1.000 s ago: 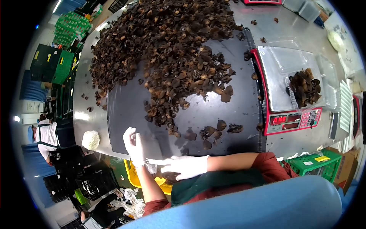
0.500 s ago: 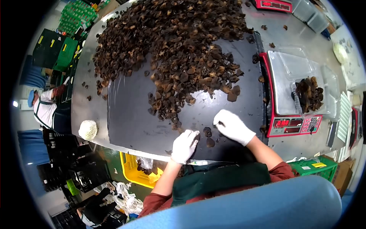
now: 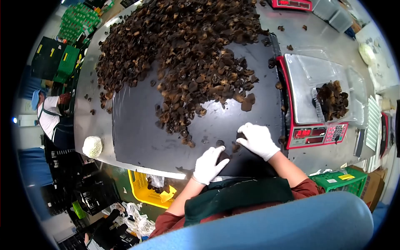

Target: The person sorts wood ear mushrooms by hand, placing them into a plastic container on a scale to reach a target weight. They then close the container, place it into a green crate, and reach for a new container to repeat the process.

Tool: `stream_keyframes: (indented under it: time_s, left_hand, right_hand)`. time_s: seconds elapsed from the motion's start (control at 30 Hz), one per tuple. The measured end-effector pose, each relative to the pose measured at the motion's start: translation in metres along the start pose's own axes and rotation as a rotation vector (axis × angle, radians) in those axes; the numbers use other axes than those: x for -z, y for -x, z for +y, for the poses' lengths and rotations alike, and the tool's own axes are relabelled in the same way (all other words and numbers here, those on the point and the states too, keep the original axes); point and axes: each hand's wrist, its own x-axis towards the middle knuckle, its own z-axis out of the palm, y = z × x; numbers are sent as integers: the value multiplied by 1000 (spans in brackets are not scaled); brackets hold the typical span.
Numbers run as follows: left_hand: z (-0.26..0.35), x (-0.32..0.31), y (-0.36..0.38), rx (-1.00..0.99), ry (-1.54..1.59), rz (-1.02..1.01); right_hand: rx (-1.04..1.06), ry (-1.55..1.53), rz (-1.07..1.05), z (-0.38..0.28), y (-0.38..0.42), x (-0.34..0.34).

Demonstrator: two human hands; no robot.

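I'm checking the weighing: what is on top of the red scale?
On the red scale sits a clear plastic tray holding a small heap of dark mushrooms. The tray covers the scale's platform; the red display digits are too blurred to read.

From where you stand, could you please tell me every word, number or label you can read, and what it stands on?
Nothing reads clearly.
Red scale: lit red digits on its display, too blurred to read.
Scale keypad: key markings too small.
Green crate: yellow and white labels, print unreadable.
Second scale at the far edge: display blurred.

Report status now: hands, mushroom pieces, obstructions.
Left hand and right hand, both gloved, on loose mushroom pieces. Black mat underneath. Main pile apart. Nothing blocking.
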Motion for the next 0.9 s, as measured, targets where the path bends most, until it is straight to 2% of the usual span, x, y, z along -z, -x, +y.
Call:
stream_keyframes:
  time_s: [0.03, 0.1, 0.17, 0.23, 0.3, 0.33, 0.37, 0.43, 0.5, 0.53, 0.57, 0.63, 0.7, 0.73, 0.77, 0.83, 0.9]
  left_hand:
    - [1, -4, 2, -44, -139, -31]
    - [4, -5, 4, -32, -148, -58]
    - [0, -3, 7, -38, -58, -70]
    - [-5, 1, 11, 28, 80, -69]
    - [-9, 4, 13, 161, 269, -54]
    - [-10, 2, 10, 121, 292, 69]
    - [-8, 4, 8, 159, 318, 110]
    - [-12, 3, -3, -36, 175, 250]
    - [-4, 6, -10, 39, 76, 164]
    - [-2, 3, -12, 22, 11, 152]
    - [0, -2, -14, 5, -52, 140]
    - [-5, -14, -12, -57, -180, 84]
    - [-12, -15, -13, -39, -67, 84]
    - [-15, -13, -13, -8, 40, 93]
    - [-17, -9, -14, 20, 150, 101]
    - [-21, -8, -15, 73, 352, 131]
    - [-6, 2, -20, 456, 825, 23]
  right_hand:
    - [17, -63, -18, 0, 0, -2]
    - [49, -297, 115, 2, -3, -6]
    - [-24, -400, 189, 9, -7, -1]
    - [-14, -275, 381, 21, -19, 3]
    - [-103, -433, 589, 40, -34, -1]
    - [-161, -571, 629, 45, -42, -3]
    - [-220, -710, 666, 48, -50, -3]
    - [-122, -456, 683, 59, -59, -15]
    - [-63, -227, 672, 51, -71, -27]
    - [-149, -281, 491, 40, -68, -33]
    - [-99, -144, 473, 30, -64, -31]
    - [-12, -199, 493, 35, -62, -43]
    - [-78, -500, 554, 38, -59, -37]
    - [-129, -516, 611, 39, -55, -34]
    - [-197, -742, 594, 44, -51, -31]
    - [-429, -1733, 405, 31, -37, 11]
    - [-332, -2234, 150, 40, -24, 16]
